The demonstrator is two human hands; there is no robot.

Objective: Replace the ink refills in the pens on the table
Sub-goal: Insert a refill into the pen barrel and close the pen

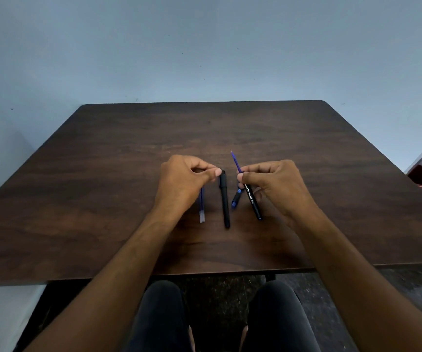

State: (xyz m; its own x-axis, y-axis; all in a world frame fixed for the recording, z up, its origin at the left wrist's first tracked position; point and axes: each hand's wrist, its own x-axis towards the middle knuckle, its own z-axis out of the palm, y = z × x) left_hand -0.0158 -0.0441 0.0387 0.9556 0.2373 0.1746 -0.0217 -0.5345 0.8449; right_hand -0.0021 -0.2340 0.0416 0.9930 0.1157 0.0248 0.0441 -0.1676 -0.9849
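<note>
A black capped pen [224, 199] lies on the brown table [103, 199] between both hands, with spare blue refills [202, 208] partly hidden under the left hand [183, 182]. Its fingers pinch something small and dark. The right hand [273, 186] fingers grip a black pen barrel [253, 200] with a blue refill [235, 161] sticking out. A small blue-and-black piece [236, 198] sits beside it. The white writing is too blurry to read.
</note>
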